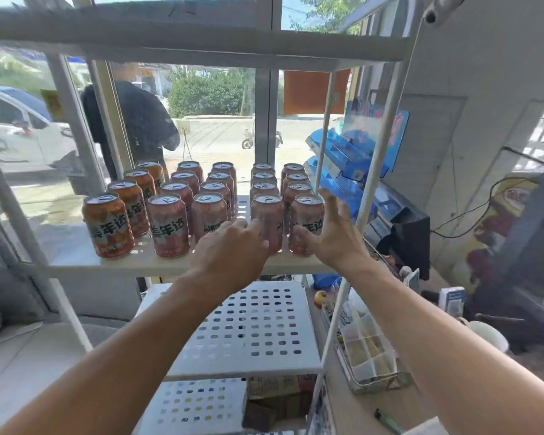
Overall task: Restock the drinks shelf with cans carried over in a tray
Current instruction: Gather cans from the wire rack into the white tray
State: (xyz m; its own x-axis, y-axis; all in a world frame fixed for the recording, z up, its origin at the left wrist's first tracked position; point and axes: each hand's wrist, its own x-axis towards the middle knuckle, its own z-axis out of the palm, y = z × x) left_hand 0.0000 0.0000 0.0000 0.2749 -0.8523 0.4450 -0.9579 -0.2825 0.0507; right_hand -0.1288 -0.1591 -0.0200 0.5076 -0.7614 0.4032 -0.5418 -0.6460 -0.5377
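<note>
Several orange and pink drink cans stand in rows on the white perforated shelf point(76, 262) by the window. My left hand point(230, 249) reaches in front of a pink front-row can point(269, 211), fingers extended and touching its lower left side. My right hand point(330, 230) is spread beside the rightmost front can point(307, 215), its thumb at the can's lower front and its fingers behind the can's right side. An orange front can point(109, 226) stands at the far left. No tray shows.
A lower perforated shelf point(248, 334) lies below my arms. White uprights point(371, 196) frame the rack. A blue display stand point(352, 158) and a black device point(405, 233) sit right of the shelf. A clear divided box point(368, 350) stands at lower right.
</note>
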